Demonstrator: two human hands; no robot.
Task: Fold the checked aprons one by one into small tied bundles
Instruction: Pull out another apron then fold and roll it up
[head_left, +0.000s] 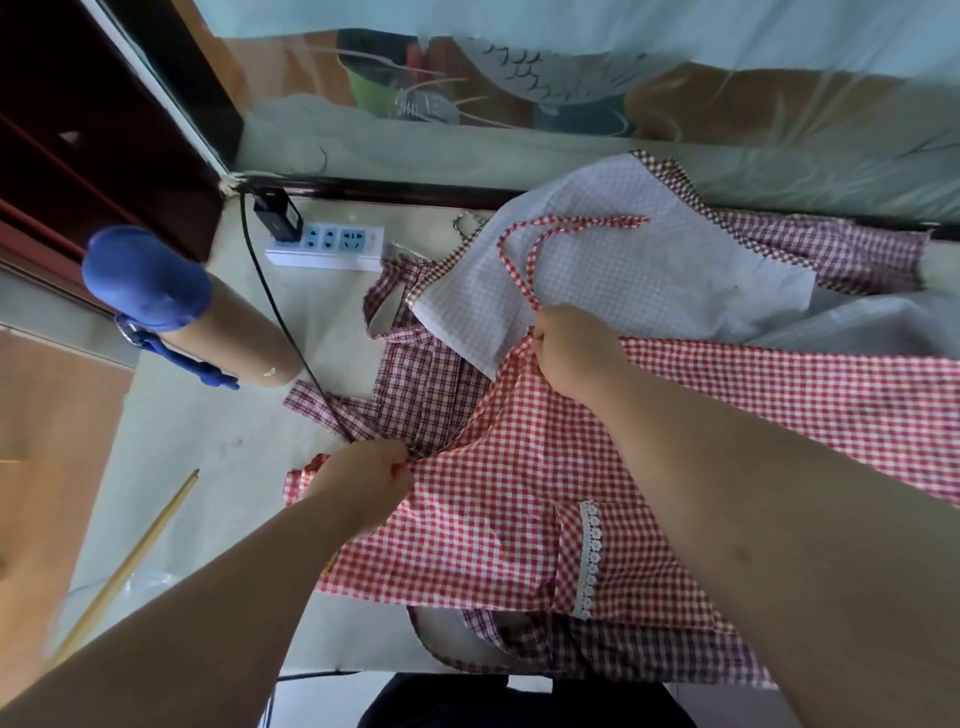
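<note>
Aprons cover the right half of the table (218, 431): a red apron (519, 493) on top, dark aprons (431, 384) under it, and a pale apron (649, 270) (reverse side up, it seems) beyond. The left hand (358, 483) pinches the red apron's left edge, fingers curled round a fold of cloth. The right hand (576, 348) grips the top of the bib, fingers clenched where the neck strap (582, 222) joins. The strap loops away across the pale apron. A lace-trimmed pocket (589, 556) shows beside the right forearm. On the table's left part are a tube (228, 332) with a blue cap (145, 275) and a power strip (324, 244) holding a black plug (278, 215). A cable (280, 322) runs from there toward the left hand. A stick (124, 566) lies near the table's left edge.
</note>
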